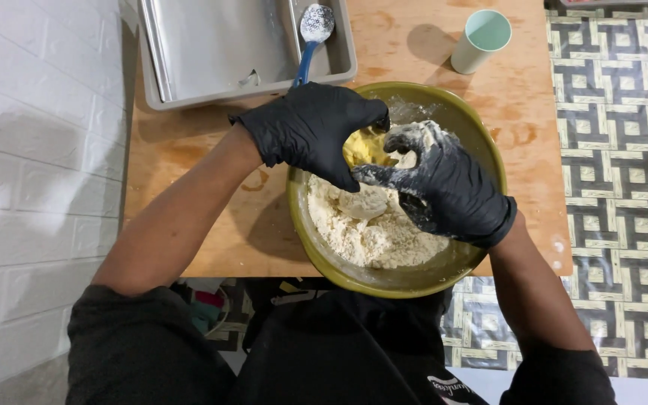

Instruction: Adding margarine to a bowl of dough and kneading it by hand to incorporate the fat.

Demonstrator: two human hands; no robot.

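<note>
I see the left hand (310, 129) and right hand (444, 187), fingers curled, pinching a yellow dough lump (363, 147); long axis unclear; crumbly pale flour (369, 232) at 6 o'clock in the olive bowl (489, 142).

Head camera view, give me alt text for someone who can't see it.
Two black-gloved hands, left hand and flour-dusted right hand, work a yellow lump over crumbly pale dough in an olive-green bowl on a wooden table. Behind it sit a metal tray holding a blue-handled spoon and a pale green cup.

No packages, labels, signs — no screens
</note>
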